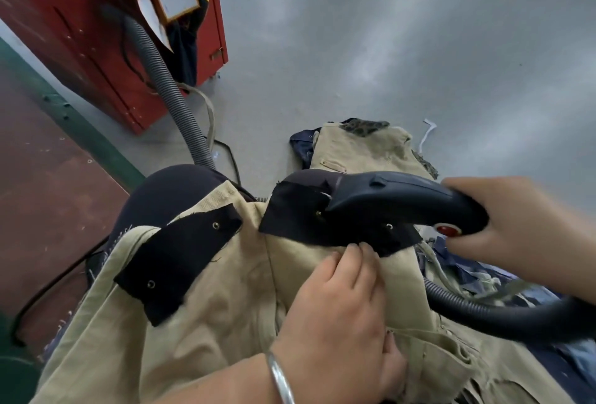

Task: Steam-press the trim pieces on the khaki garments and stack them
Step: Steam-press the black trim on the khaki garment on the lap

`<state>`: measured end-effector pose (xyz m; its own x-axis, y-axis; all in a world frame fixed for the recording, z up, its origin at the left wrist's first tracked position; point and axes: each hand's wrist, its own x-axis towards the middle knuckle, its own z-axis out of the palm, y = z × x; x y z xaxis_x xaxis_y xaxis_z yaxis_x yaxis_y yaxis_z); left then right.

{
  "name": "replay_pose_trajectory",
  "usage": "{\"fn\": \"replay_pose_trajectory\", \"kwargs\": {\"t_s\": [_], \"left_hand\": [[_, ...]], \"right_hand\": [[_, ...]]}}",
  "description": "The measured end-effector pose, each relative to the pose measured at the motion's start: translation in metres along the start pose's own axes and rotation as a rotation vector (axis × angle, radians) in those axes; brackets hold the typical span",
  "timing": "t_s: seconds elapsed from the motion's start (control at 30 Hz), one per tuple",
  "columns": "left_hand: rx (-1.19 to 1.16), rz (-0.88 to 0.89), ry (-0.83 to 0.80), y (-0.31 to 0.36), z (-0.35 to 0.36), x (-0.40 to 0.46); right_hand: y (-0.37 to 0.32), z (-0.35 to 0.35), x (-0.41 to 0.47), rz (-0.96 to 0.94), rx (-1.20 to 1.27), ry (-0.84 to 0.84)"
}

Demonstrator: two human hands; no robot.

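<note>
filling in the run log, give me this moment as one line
step: pressing | right hand: grips steam iron on right dark trim piece | left hand: flat on khaki garment

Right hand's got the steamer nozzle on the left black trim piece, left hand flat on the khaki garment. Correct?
Not quite. In the head view the right hand holds the steamer on the right black trim piece, not the left one. The left hand does press on the khaki garment.

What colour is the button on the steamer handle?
Red, on the steamer handle; the button shows in the head view.
</note>
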<state>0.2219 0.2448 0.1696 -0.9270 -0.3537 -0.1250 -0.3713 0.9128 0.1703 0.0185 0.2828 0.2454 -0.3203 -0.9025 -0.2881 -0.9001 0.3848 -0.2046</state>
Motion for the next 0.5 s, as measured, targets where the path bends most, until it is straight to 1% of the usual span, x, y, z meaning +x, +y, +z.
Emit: {"fn": "replay_pose_trajectory", "kwargs": {"t_s": [0.1,0.17,0.3,0.4,0.5], "left_hand": [[0.012,-0.007,-0.017,0.0,-0.001,-0.001],[0.013,-0.016,-0.014,0.001,0.0,-0.001],[-0.003,-0.052,0.004,0.0,-0.001,-0.002],[-0.011,-0.068,0.03,-0.002,0.0,-0.003],[0.002,-0.069,0.046,-0.003,-0.001,0.0]], "right_hand": [[-0.018,0.004,0.02,-0.053,-0.038,0.067],[-0.026,0.003,0.034,-0.043,-0.05,0.127],[-0.018,-0.021,0.04,-0.011,0.057,0.218],[0.003,-0.042,0.016,0.004,0.158,0.216],[0.029,-0.044,-0.012,0.07,0.171,0.16]]}}
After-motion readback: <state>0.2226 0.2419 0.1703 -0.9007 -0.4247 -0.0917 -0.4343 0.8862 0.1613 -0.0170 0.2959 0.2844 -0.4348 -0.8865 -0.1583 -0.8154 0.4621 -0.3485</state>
